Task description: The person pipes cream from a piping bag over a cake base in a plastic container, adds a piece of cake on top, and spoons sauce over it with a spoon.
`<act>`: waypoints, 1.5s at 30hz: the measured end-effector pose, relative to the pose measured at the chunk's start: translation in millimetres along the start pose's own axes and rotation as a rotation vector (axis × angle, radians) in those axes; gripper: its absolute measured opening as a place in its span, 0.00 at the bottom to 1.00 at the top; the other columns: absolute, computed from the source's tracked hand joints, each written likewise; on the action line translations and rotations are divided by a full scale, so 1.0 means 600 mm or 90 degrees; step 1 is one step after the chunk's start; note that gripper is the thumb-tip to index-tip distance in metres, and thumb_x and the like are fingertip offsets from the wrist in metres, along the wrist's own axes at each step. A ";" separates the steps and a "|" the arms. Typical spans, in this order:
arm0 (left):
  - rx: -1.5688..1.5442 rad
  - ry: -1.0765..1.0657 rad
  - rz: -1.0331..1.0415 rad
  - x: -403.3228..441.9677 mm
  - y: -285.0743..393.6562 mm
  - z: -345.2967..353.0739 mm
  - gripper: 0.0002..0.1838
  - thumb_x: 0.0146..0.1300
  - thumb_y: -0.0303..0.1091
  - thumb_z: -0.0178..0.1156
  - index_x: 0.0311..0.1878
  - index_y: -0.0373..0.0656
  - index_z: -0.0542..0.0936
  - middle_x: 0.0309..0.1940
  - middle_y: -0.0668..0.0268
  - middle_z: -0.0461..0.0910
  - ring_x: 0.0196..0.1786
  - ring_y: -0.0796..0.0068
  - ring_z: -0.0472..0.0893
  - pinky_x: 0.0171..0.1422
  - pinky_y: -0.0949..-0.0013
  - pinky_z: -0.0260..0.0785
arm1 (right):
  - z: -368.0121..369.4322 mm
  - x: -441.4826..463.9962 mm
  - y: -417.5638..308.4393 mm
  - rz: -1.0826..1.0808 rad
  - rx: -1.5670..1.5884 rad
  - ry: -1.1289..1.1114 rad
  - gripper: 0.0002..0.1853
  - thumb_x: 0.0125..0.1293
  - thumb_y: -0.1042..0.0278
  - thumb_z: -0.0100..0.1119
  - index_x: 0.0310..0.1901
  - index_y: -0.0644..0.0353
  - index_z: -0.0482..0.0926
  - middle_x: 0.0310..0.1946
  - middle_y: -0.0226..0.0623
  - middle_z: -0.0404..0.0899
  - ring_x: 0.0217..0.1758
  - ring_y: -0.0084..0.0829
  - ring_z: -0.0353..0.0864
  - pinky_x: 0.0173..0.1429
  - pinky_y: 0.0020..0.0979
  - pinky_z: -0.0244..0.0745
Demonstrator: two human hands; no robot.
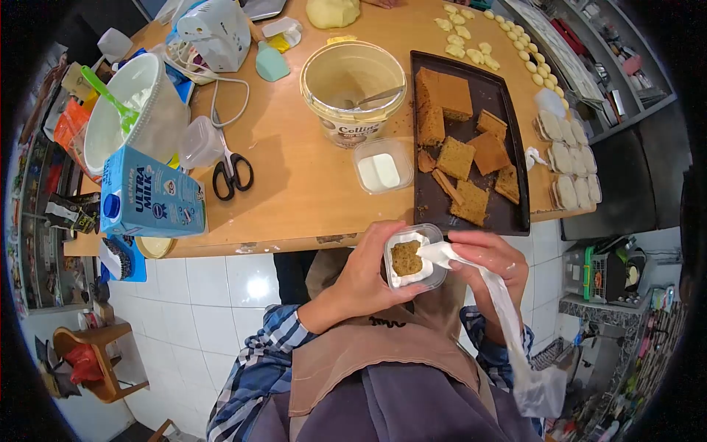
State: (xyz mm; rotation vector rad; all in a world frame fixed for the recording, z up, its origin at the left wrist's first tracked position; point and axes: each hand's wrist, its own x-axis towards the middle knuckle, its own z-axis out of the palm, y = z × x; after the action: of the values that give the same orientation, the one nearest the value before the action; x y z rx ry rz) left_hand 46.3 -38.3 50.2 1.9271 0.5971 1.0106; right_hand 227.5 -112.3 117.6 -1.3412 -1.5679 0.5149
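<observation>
My left hand [361,272] is wrapped round a small clear plastic container [440,278] in front of my apron. Inside it, a piece of brown cake [405,260] is ringed by white cream [417,278]. My right hand [495,267] grips a piping bag [502,303] with its tip over the cream beside the cake. The bag's loose clear end hangs down past my right sleeve. Just beyond my hands, a dark baking tray [471,223] carries cut brown cake pieces [470,205]. Left of the tray stands another clear container [361,163] with white cream inside.
A large tub [346,132] with a spoon stands mid-table. At left are a milk carton [158,193], black-handled scissors [233,175], a white mixing bowl [94,140] and a hand mixer [213,33]. Filled containers [574,158] line the right side. Dough [331,12] and small dough pieces [458,31] lie at the back.
</observation>
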 end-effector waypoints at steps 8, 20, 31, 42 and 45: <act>0.004 -0.006 -0.032 0.002 0.005 -0.003 0.47 0.35 0.38 0.78 0.59 0.37 0.62 0.48 0.57 0.69 0.51 0.63 0.74 0.56 0.66 0.66 | 0.025 0.002 0.020 -0.137 -0.066 0.061 0.18 0.47 0.87 0.65 0.41 0.61 0.80 0.35 0.44 0.81 0.33 0.35 0.82 0.36 0.28 0.77; -0.015 -0.007 -0.027 0.004 0.011 0.002 0.43 0.38 0.35 0.75 0.57 0.33 0.62 0.48 0.51 0.69 0.50 0.53 0.73 0.54 0.62 0.67 | 0.027 0.000 0.018 -0.166 -0.107 0.068 0.17 0.47 0.88 0.65 0.40 0.62 0.80 0.33 0.43 0.80 0.29 0.33 0.80 0.32 0.26 0.75; -0.022 0.005 -0.017 0.005 0.010 0.003 0.43 0.38 0.35 0.75 0.57 0.34 0.63 0.48 0.51 0.69 0.50 0.53 0.73 0.54 0.62 0.67 | 0.010 0.002 0.012 -0.100 -0.045 0.064 0.17 0.48 0.89 0.62 0.40 0.59 0.81 0.34 0.44 0.81 0.32 0.32 0.82 0.35 0.25 0.76; 0.010 -0.026 -0.012 0.005 0.012 -0.002 0.46 0.35 0.38 0.78 0.58 0.38 0.63 0.48 0.55 0.71 0.51 0.58 0.74 0.55 0.63 0.66 | 0.001 0.010 0.016 0.011 0.041 0.004 0.13 0.49 0.89 0.61 0.35 0.61 0.83 0.32 0.42 0.81 0.33 0.30 0.82 0.36 0.24 0.75; 0.007 -0.018 -0.005 0.004 0.008 -0.002 0.45 0.35 0.38 0.78 0.58 0.39 0.64 0.48 0.54 0.71 0.51 0.58 0.74 0.55 0.63 0.66 | -0.003 0.006 0.013 0.009 0.035 -0.025 0.13 0.49 0.88 0.61 0.35 0.60 0.83 0.31 0.41 0.81 0.32 0.30 0.82 0.36 0.24 0.75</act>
State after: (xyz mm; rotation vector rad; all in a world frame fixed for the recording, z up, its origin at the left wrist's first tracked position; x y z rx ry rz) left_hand 46.5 -38.8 55.8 1.9437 0.5943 0.9751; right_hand 233.5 -107.2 113.6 -1.3083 -1.5650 0.5923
